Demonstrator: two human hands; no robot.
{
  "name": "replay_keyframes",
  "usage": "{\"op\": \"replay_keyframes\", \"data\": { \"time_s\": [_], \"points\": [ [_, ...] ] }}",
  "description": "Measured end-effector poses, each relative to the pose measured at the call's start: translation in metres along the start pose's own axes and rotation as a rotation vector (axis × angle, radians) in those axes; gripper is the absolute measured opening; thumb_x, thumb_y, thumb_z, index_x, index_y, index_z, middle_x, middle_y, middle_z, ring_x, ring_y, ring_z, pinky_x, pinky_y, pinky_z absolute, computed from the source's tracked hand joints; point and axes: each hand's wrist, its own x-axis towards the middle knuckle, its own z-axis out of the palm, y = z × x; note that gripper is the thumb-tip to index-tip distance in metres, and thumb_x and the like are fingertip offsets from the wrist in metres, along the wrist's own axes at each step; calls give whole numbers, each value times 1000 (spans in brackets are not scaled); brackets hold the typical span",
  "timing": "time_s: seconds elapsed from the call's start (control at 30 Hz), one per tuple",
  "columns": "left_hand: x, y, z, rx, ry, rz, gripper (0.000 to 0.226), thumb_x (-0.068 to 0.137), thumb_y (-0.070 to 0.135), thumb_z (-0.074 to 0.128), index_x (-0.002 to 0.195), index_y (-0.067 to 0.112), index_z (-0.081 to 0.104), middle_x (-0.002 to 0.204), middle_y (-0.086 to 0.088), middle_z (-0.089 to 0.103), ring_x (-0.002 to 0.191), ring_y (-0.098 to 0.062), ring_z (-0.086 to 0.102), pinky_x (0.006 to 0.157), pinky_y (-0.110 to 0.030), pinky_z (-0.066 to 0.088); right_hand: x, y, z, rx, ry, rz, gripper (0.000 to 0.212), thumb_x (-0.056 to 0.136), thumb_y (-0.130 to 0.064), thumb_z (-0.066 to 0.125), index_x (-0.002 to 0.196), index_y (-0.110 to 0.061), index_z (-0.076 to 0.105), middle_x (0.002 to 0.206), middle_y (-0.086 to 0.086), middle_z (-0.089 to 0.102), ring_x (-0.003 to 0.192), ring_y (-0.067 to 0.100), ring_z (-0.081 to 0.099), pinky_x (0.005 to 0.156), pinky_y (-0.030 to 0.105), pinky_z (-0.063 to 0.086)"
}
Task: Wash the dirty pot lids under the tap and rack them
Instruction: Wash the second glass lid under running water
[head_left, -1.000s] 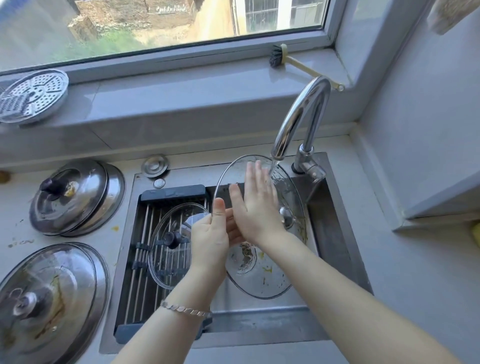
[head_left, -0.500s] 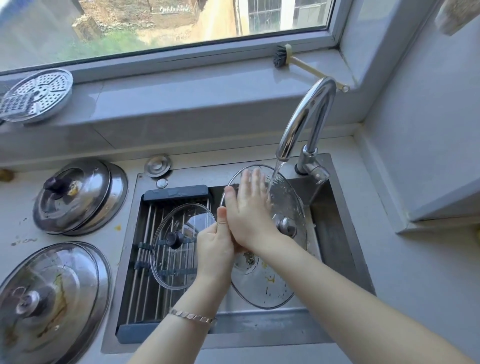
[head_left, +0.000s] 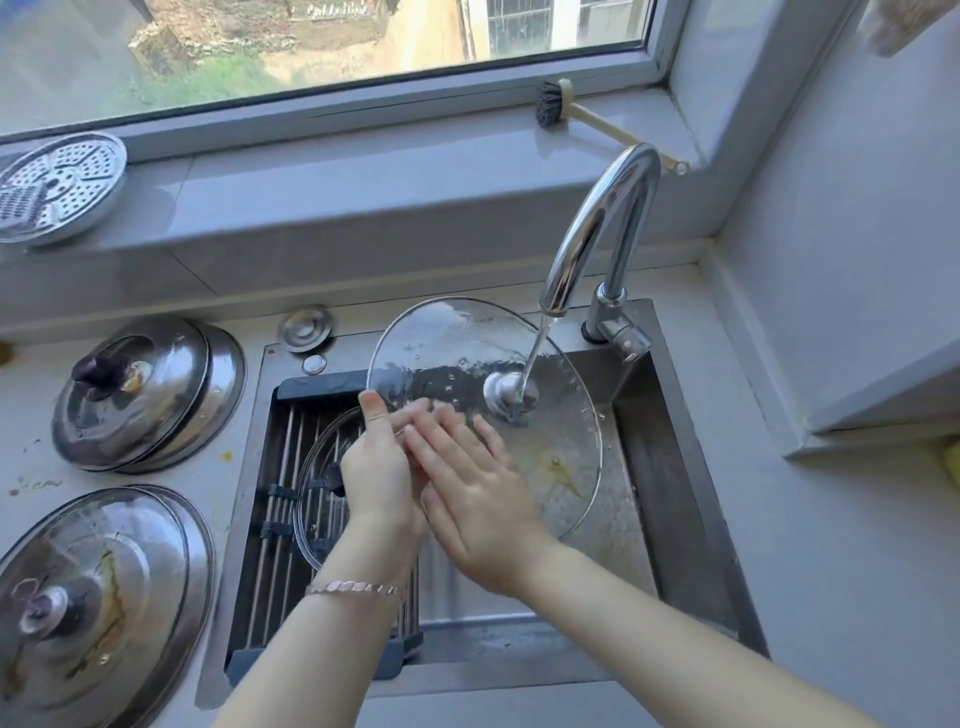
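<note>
A large glass pot lid (head_left: 457, 343) with a metal knob is tilted over the sink under the running tap (head_left: 597, 228); yellow smears show on its lower right. My left hand (head_left: 376, 467) grips its left rim, thumb on top. My right hand (head_left: 467, 488) lies flat with straight fingers on the lid's lower face. A smaller glass lid (head_left: 322, 467) lies on the roll-up rack (head_left: 283, 493) over the sink's left half, partly hidden by my left hand. Two stacks of dirty steel lids sit on the counter at left, the farther stack (head_left: 148, 389) and the nearer stack (head_left: 98, 597).
The steel sink (head_left: 670, 493) has a wet basin on the right. A perforated steamer plate (head_left: 57, 187) and a dish brush (head_left: 566, 111) lie on the window sill. A small round metal cap (head_left: 305, 328) sits behind the sink. A wall rises at right.
The big glass lid has turned and risen so the water now hits its knob. My right hand slid down from the lid's top to its lower part.
</note>
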Motion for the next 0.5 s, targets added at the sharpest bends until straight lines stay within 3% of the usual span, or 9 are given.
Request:
{"op": "replay_keyframes", "data": {
  "time_s": [0.07, 0.13, 0.2, 0.27, 0.37, 0.43, 0.5],
  "points": [
    [4, 6, -4, -64, -6, -4, 55, 95, 51, 31, 90, 5, 61, 74, -8, 74, 72, -20, 73, 66, -28, 59, -26, 15, 2, -13, -14, 31, 53, 99, -39, 13, 144, -14, 23, 151, 2, 26, 143, 11, 11, 116, 36, 8],
    [5, 12, -8, -134, 27, 8, 56, 95, 51, 30, 92, 4, 59, 70, -7, 74, 67, -18, 73, 60, -25, 59, -36, 31, -3, 90, -64, 279, 63, 95, -53, 9, 148, -18, 3, 156, -4, -1, 141, 0, -15, 117, 29, -4],
    [2, 11, -7, -164, 53, 25, 55, 94, 51, 31, 92, 4, 59, 69, -6, 74, 68, -18, 73, 59, -25, 59, -30, 40, -9, 182, -150, 559, 66, 93, -52, 9, 146, -19, -12, 153, -6, -23, 135, -2, -28, 117, 28, -11],
    [-3, 8, -3, -171, 66, 40, 55, 94, 52, 31, 91, 4, 59, 68, -5, 74, 68, -18, 73, 60, -25, 59, -16, 28, -16, 186, -154, 676, 70, 91, -51, 7, 144, -14, -21, 150, 1, -32, 134, 6, -33, 113, 28, -18],
    [-10, 2, 7, -190, 75, 44, 55, 93, 53, 33, 91, 5, 60, 71, -6, 74, 71, -20, 73, 62, -26, 59, -4, -12, -14, 102, -140, 556, 81, 82, -66, -8, 136, -10, -29, 141, 5, -42, 133, 15, -38, 109, 26, -26],
    [-14, 1, 10, -208, 83, 43, 55, 93, 53, 35, 91, 4, 60, 72, -7, 74, 72, -21, 73, 63, -27, 60, -2, -18, -12, 75, -100, 547, 85, 80, -67, -7, 137, -8, -27, 139, 5, -40, 135, 16, -35, 107, 22, -28],
    [-17, 0, 10, -188, 94, 77, 54, 93, 52, 35, 91, 4, 60, 71, -7, 74, 72, -21, 73, 62, -27, 60, 9, 0, -16, 128, -65, 713, 82, 85, -60, 2, 144, -6, -16, 148, 8, -30, 140, 18, -25, 109, 24, -22]
  ]
}}
